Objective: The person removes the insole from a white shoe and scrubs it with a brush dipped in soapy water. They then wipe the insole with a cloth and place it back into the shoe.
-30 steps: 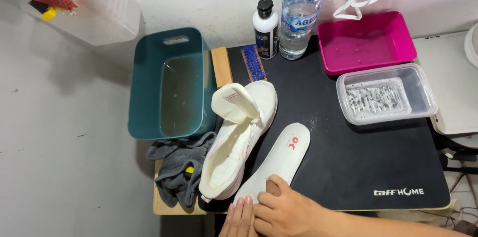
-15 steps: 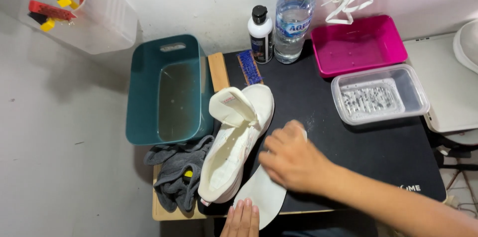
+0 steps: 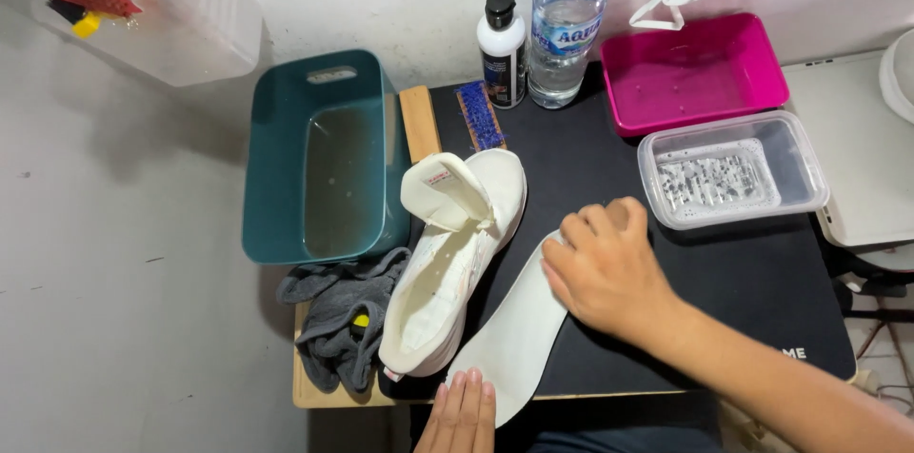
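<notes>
— White foam, is it, that flat thing under the hands?

— It looks so: a white shoe insole [image 3: 519, 329], lying flat on the black mat [image 3: 752, 272] that covers the small wooden counter [image 3: 314, 394]. It runs slantwise, its heel end near the front edge and its toe end up under the right hand [image 3: 605, 272].

— And how do the hands stand?

— The right hand lies palm-down on the upper part of the insole, fingers spread and slightly curled, pressing rather than gripping. The left hand [image 3: 462, 415] shows only at the bottom edge — fingers straight and together, their tips touching the lower end of the insole. Neither hand closes around anything.

— What is beside it?

— A white high-top shoe [image 3: 457, 263] with no laces, its tongue folded up, lies just left of the insole and touches it along one side. A crumpled grey cloth [image 3: 333, 320] sits left of the shoe, with something small and yellow in its folds.

— Further back?

— A teal plastic tub [image 3: 314, 158] holding water, left of the mat. Between tub and shoe, a wooden-backed brush with blue bristles [image 3: 479, 115]. Behind that a small white bottle with a black cap [image 3: 502, 53] and a clear water bottle with a blue cap [image 3: 566, 25], side by side. To the right, a pink plastic tray [image 3: 700, 72], and in front of it a clear plastic container [image 3: 728, 172] — its contents are too blurred to tell.
</notes>
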